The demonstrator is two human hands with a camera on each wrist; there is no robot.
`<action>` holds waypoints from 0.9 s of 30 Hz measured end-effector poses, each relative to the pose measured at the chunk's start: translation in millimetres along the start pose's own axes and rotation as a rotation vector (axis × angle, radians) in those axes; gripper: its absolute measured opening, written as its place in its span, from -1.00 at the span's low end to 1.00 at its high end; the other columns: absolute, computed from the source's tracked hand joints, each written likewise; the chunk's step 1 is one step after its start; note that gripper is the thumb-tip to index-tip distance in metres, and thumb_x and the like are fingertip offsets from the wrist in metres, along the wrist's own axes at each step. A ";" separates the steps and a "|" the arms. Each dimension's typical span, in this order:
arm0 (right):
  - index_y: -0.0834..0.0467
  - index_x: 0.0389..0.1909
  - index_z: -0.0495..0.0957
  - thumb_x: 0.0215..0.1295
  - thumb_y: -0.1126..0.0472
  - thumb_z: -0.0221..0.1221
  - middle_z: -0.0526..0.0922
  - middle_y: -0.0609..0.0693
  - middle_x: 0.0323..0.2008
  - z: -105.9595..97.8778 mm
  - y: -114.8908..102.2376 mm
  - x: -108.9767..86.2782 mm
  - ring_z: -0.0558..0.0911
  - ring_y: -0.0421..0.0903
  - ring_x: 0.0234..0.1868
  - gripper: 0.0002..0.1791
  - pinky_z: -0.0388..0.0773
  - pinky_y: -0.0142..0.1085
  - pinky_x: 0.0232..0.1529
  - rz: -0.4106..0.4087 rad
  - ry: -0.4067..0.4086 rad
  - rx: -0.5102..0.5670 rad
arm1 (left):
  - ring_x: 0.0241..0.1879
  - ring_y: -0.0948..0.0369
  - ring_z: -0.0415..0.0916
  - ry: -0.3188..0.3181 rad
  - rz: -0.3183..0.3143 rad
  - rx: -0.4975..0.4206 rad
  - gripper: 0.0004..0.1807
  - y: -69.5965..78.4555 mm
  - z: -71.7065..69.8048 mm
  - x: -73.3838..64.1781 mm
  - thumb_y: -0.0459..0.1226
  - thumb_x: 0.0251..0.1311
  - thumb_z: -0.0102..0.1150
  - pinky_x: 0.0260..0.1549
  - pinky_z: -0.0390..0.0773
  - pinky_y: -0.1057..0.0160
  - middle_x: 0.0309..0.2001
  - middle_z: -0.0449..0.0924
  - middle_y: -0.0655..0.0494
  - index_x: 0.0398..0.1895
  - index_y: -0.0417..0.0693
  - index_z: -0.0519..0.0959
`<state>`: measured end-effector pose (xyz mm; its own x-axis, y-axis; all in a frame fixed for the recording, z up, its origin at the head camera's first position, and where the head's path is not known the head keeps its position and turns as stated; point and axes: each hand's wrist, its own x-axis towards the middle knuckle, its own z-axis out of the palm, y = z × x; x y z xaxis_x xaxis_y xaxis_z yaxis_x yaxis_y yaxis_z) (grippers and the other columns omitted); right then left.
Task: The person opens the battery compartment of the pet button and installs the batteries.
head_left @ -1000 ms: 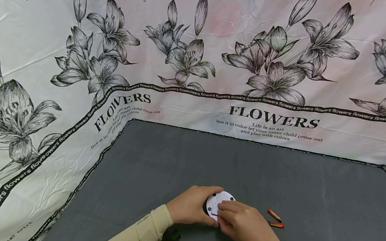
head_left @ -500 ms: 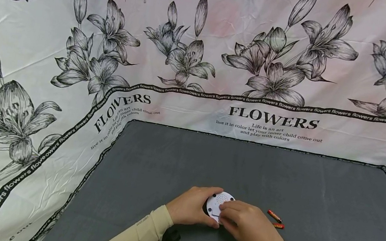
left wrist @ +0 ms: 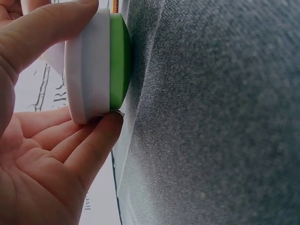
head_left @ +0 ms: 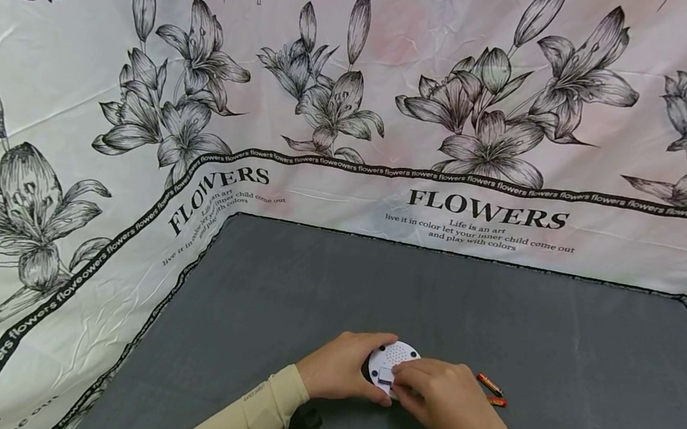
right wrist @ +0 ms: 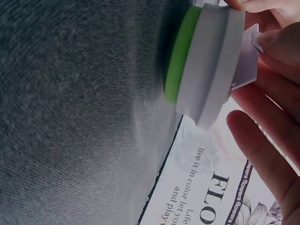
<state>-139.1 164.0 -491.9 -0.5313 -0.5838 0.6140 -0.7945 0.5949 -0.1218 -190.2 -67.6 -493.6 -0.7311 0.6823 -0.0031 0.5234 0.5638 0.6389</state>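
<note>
A round white plastic device [head_left: 396, 352] with small holes and dark feet on its back is held on edge, its green front [left wrist: 120, 61] facing the table in the left wrist view. My left hand [head_left: 335, 366] grips it around the rim, thumb on one side and fingers on the other. With thumb and fingers, my right hand [head_left: 447, 406] pinches a small white battery cover [right wrist: 247, 61], which sticks out from the device's back in the right wrist view. Whether the cover is fully loose I cannot tell.
Two red-and-black batteries, an upper battery [head_left: 489, 384] and a lower battery [head_left: 497, 402], lie right of the hands on the dark grey cloth [head_left: 438, 294]. A white flower-print border [head_left: 319, 196] surrounds the grey area. Dark objects sit by both wrists.
My right hand has shifted slightly right and away from the device's middle, and the cover at its fingertips now shows more tilted up. The left hand keeps its grip.
</note>
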 end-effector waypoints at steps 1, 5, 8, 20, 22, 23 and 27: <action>0.00 -0.30 0.78 -0.08 0.29 0.67 0.78 -0.28 -0.34 -1.7 0.2 -0.3 0.70 -0.36 -0.37 -0.68 0.67 -0.41 -0.36 0.001 0.008 -0.002 | -0.01 0.48 0.58 -0.001 0.004 -0.002 0.04 0.8 0.3 0.7 0.07 0.08 0.70 -0.03 0.57 0.48 0.30 0.69 0.13 0.60 -0.04 0.41; -0.01 -0.30 0.77 -0.09 0.30 0.67 0.77 -0.29 -0.35 -11.9 0.9 -0.9 0.71 -0.35 -0.37 -0.66 0.66 -0.41 -0.38 0.014 0.023 -0.009 | -0.02 0.49 0.57 -0.007 0.010 -0.012 0.05 3.3 2.1 3.2 0.07 0.08 0.70 -0.03 0.57 0.49 0.30 0.69 0.13 0.60 -0.04 0.41; 0.01 -0.26 0.80 -0.10 0.30 0.68 0.82 -0.24 -0.31 -23.8 4.2 -3.8 0.77 -0.30 -0.32 -0.65 0.72 -0.35 -0.34 0.037 0.026 -0.036 | 0.04 0.48 0.58 -0.015 -0.001 -0.022 0.06 4.7 3.7 4.5 0.07 0.08 0.70 0.04 0.59 0.46 0.33 0.67 0.14 0.61 -0.05 0.40; -0.11 -0.30 0.79 0.71 -0.26 -0.04 0.82 -0.25 -0.32 -80.9 51.7 -69.1 0.76 -0.29 -0.34 -0.46 0.67 -0.30 -0.42 0.155 0.011 -0.206 | 0.17 0.44 0.59 -0.001 -0.052 -0.024 0.08 4.7 6.5 1.9 0.08 0.04 0.72 0.23 0.59 0.34 0.36 0.65 0.20 0.62 0.01 0.41; -0.16 -0.32 0.78 0.53 -0.16 0.32 0.80 -0.30 -0.34 -87.9 56.9 -82.3 0.72 -0.35 -0.36 -0.75 0.62 -0.36 -0.45 0.199 -0.021 -0.224 | 0.17 0.43 0.59 -0.007 -0.064 -0.033 0.08 3.0 5.6 -0.2 0.08 0.04 0.71 0.22 0.60 0.32 0.37 0.65 0.19 0.62 0.01 0.40; -0.17 -0.33 0.77 0.39 -0.06 0.47 0.78 -0.32 -0.35 -92.9 60.0 -89.7 0.69 -0.38 -0.37 -0.88 0.59 -0.39 -0.46 0.220 -0.040 -0.227 | 0.18 0.42 0.59 -0.010 -0.067 -0.038 0.08 3.3 6.7 0.7 0.07 0.05 0.72 0.22 0.60 0.31 0.37 0.64 0.19 0.62 0.01 0.40; -0.18 -0.32 0.74 -0.16 0.34 0.67 0.73 -0.38 -0.34 -103.4 68.0 -110.6 0.60 -0.45 -0.34 -0.56 0.52 -0.50 -0.40 0.283 -0.092 -0.213 | 0.17 0.42 0.59 -0.019 -0.085 -0.049 0.08 2.9 7.1 2.0 0.08 0.05 0.71 0.21 0.60 0.29 0.36 0.64 0.21 0.63 0.04 0.39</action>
<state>-104.0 326.1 -487.4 -0.7534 -0.4207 0.5054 -0.5379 0.8364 -0.1056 -187.0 -61.3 -497.2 -0.7630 0.6421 -0.0735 0.4373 0.5967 0.6728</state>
